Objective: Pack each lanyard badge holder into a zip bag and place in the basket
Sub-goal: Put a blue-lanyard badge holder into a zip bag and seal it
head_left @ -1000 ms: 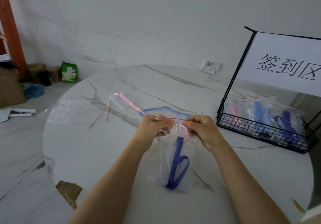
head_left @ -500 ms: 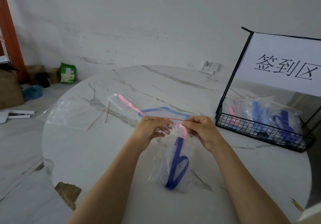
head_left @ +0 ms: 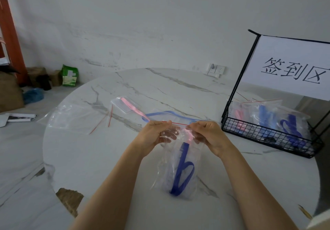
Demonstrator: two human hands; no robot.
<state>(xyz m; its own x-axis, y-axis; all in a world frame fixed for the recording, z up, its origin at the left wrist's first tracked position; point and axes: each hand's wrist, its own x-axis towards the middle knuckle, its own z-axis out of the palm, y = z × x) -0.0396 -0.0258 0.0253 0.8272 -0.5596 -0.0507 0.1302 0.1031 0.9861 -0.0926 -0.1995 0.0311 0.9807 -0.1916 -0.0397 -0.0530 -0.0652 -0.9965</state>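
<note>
A clear zip bag (head_left: 169, 174) with a red seal line hangs over the table's near middle, and a dark blue lanyard with its badge holder (head_left: 182, 174) lies inside it. My left hand (head_left: 157, 136) pinches the bag's top edge at the left end. My right hand (head_left: 208, 134) pinches the same edge at the right end. Just behind my hands lie a pink lanyard with a clear badge holder (head_left: 125, 104) and a light blue lanyard (head_left: 169, 113). Empty zip bags (head_left: 75, 117) lie flat at the left. The black wire basket (head_left: 267, 137) at the right holds several packed bags.
The round white marble table (head_left: 178, 90) ends close at the left and near edges. A white sign (head_left: 292, 69) with black characters stands on the basket's tall frame. Boxes, a green packet (head_left: 70, 75) and papers lie on the floor at the left.
My hands stay on the bag's top edge and have barely shifted; my left hand's fingers have spread slightly behind the plastic.
</note>
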